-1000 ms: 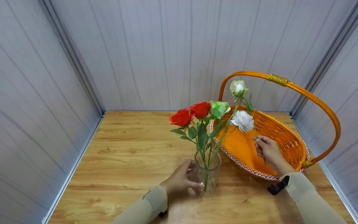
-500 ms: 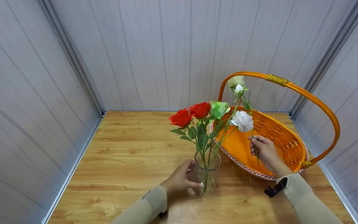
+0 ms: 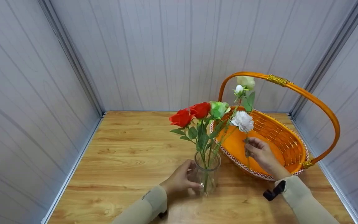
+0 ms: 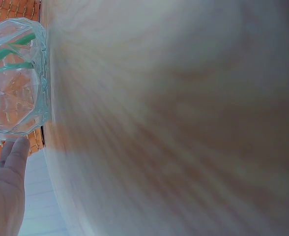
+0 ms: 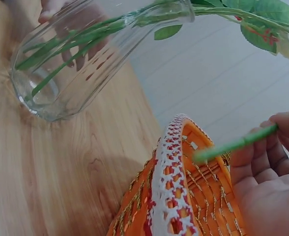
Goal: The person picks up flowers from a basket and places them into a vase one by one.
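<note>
A clear glass vase (image 3: 212, 182) stands on the wooden table, with my left hand (image 3: 179, 179) gripping its left side low down. Red roses (image 3: 181, 117), a pale green flower (image 3: 219, 109) and a white ruffled flower (image 3: 242, 121) rise from the vase. Between thumb and fingers, my right hand (image 3: 261, 154) pinches the green stem (image 5: 238, 145) of a cream rose (image 3: 246, 82) with a small white bud. That stem stands roughly upright above the basket, its cut end pointing down, and the white ruffled flower partly hides it. In the right wrist view the stem end is apart from the vase.
An orange woven basket (image 3: 286, 149) with a tall arched handle (image 3: 322, 104) and a red-and-white trimmed rim stands right of the vase. Orange cloth lines it. Pale panel walls (image 3: 144, 56) enclose the wooden table (image 3: 120, 161) at the back and sides.
My right hand has moved left toward the vase with the cream rose, whose stem has swung upright and whose bloom has turned to the right. The left hand and the vase stay put.
</note>
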